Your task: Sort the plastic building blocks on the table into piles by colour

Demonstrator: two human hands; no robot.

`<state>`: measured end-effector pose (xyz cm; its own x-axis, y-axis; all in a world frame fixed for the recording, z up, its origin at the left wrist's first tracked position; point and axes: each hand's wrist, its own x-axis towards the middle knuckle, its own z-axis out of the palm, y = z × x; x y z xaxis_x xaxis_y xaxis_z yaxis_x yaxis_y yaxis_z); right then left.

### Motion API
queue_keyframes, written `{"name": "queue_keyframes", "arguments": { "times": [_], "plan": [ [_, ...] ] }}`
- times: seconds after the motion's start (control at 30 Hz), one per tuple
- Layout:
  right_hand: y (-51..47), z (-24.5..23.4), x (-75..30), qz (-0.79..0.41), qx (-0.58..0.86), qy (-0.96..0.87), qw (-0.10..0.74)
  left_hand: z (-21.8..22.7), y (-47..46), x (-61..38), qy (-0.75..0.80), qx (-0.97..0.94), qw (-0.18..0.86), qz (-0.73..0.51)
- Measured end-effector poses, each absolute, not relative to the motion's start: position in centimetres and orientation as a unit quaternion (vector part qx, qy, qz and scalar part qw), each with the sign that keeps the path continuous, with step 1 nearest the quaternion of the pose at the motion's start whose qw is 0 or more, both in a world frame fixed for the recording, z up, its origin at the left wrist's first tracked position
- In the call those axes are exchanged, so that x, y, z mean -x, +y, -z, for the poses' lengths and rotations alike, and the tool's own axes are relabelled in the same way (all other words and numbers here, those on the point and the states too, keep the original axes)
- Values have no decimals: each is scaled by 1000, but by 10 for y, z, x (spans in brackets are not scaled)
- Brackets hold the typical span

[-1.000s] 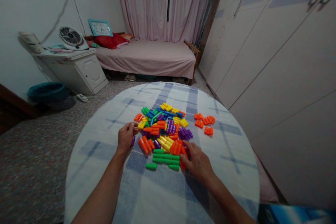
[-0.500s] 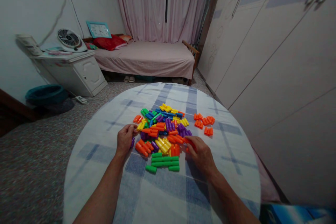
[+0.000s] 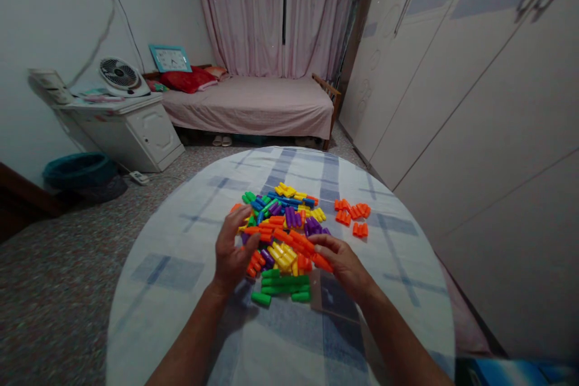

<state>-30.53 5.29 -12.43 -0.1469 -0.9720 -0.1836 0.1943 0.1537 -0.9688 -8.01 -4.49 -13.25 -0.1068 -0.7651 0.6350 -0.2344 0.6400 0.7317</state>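
Observation:
A heap of colourful plastic tube-shaped building blocks (image 3: 283, 256) lies on the round table. My right hand (image 3: 340, 260) grips a joined strip of orange blocks (image 3: 296, 241) at its near right end; the strip slants across the heap. My left hand (image 3: 233, 253) hovers at the heap's left side with thumb and fingers apart, partly covering orange blocks (image 3: 256, 261). Between the two forearms sits a joined group of green blocks (image 3: 286, 284). Purple blocks (image 3: 313, 227) are just beyond my right fingers.
Several orange blocks (image 3: 353, 210) form a separate cluster at the right. A blue-and-white checked cloth (image 3: 181, 301) covers the table. Behind stands a bed (image 3: 262, 102); a wardrobe (image 3: 474, 151) is at the right, a white cabinet (image 3: 154, 136) with a fan (image 3: 121, 75) at the left.
My left hand has moved right and its fingers have opened over the heap. My right hand has lifted the orange strip a little, turning its near end towards me.

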Motion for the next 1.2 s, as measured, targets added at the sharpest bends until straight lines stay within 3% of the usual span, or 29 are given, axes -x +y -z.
{"name": "queue_keyframes", "arguments": {
  "times": [0.13,0.3,0.5,0.67,0.77,0.93,1.2],
  "plan": [
    [48,123,294,533,366,491,583,134,-30,100,-760,-297,470,337],
    [52,119,287,546,371,472,585,153,-26,106,-663,-382,502,403],
    [55,123,284,511,489,553,441,152,-21,110,-615,-413,489,461],
    [54,128,306,553,440,608,363,145,-28,106,-536,-431,539,487],
    [55,124,320,564,405,628,352,142,-36,100,-497,-450,574,470],
    [60,116,304,455,511,586,434,142,-34,99,-486,-440,542,526],
    [53,116,271,443,523,634,358,150,-19,111,-560,-397,496,532]
  ]
}}
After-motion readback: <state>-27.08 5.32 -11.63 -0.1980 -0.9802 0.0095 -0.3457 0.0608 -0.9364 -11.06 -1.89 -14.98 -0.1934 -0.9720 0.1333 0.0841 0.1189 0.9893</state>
